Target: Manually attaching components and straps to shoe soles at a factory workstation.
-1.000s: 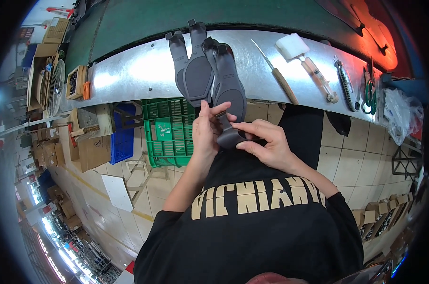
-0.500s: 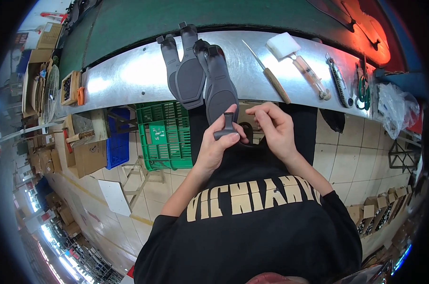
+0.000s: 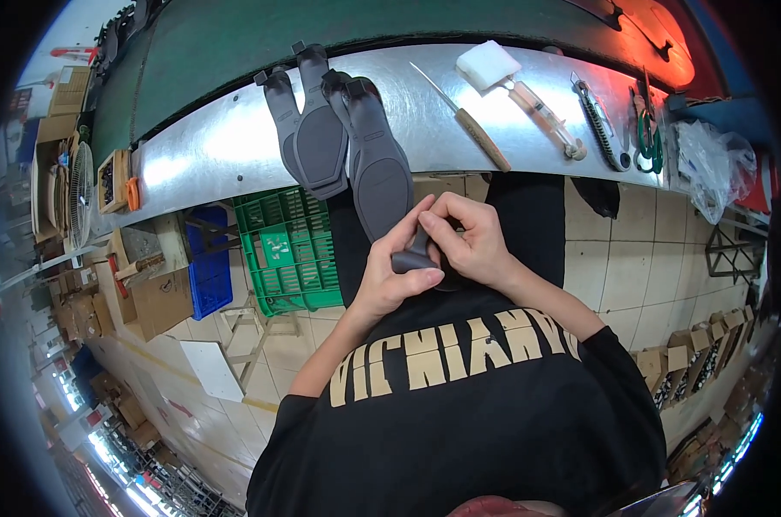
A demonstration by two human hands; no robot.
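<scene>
Close to my chest, my left hand (image 3: 392, 276) is wrapped round a dark heeled shoe (image 3: 414, 260), its heel block showing between the fingers and thumb. My right hand (image 3: 470, 243) is closed in a pinch at the heel's upper end. Anything between those fingertips is hidden. Several dark heeled shoes lie soles up on the metal bench just beyond, the nearest shoe (image 3: 382, 177) with its toe over the front edge. Right of them rest a wooden-handled awl (image 3: 481, 138) and a syringe (image 3: 546, 119) beside a white block (image 3: 488, 66).
Along the bench (image 3: 192, 168) lie a cutter knife (image 3: 602, 125) and green-handled scissors (image 3: 649, 151). A green conveyor belt (image 3: 227, 43) runs behind. A plastic bag (image 3: 714, 168) hangs at the right. Below stand a green crate (image 3: 291, 258) and a blue crate (image 3: 209, 267).
My right hand has come in from the right and now meets the shoe's heel beside my left fingers. The left hand still holds the shoe. The whole view has shifted slightly.
</scene>
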